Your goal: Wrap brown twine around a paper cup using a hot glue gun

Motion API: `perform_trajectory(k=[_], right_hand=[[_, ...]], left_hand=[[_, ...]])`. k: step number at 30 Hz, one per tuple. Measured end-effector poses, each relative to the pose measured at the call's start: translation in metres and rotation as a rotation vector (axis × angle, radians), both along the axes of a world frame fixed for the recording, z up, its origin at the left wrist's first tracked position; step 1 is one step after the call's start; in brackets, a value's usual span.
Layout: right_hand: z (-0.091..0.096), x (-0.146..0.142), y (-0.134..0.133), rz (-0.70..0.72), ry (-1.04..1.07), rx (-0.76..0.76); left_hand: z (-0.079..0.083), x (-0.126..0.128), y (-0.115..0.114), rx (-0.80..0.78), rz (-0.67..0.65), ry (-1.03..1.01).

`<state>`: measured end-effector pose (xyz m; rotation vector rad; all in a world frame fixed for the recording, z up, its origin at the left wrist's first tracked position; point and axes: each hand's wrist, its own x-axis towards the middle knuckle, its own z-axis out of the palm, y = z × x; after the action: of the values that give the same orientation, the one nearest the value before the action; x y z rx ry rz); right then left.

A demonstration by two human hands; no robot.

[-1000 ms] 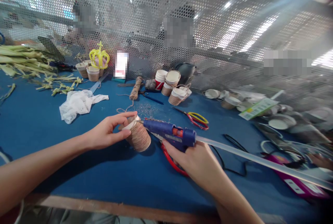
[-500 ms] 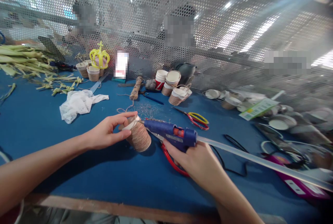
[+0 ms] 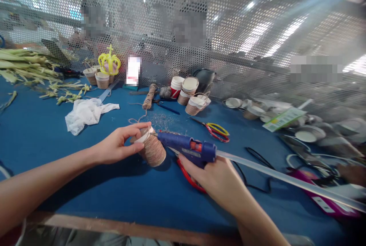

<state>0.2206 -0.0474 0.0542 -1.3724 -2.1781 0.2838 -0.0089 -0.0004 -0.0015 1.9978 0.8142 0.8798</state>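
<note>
So, near the ctr. of the frame, the L hand (image 3: 118,145) pinches the rim of a tilted, string-wrapped cup (image 3: 154,152), & just right of it the R hand (image 3: 213,177) grips a blue glue gun (image 3: 183,147) w/ its tip by that rim; can't tell if they touch. Red-handled scissors (image 3: 187,175) lie just beside the R hand, & a white cloth (image 3: 84,116) sits mid-left on the blue table (image 3: 122,196).
</note>
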Motion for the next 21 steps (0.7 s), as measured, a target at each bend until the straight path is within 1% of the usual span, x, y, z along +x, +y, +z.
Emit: perform_trajectory(k=[3,8,13,17,21], right_hand=[[0.0006,0.0003,-0.0004,0.016,-0.023,-0.003],[0.0001,0.0016,0.0009,-0.005,-0.031,0.006],[0.003,-0.0002,-0.0009,0.041,-0.087,0.043],[0.0063,-0.004,-0.0037,0.036,-0.09,0.024],[0.0041,-0.0045,-0.0049,0.042,-0.086,0.013]], left_hand=[[0.0005,0.0004,-0.0001,-0.005,0.002,0.011],[0.0006,0.0007,0.0002,0.008,0.006,0.007],[0.0004,0.0003,0.0006,0.011,0.006,0.01],[0.0003,0.0006,0.0007,0.012,0.011,0.008],[0.0006,0.0014,0.0002,0.016,0.011,0.003]])
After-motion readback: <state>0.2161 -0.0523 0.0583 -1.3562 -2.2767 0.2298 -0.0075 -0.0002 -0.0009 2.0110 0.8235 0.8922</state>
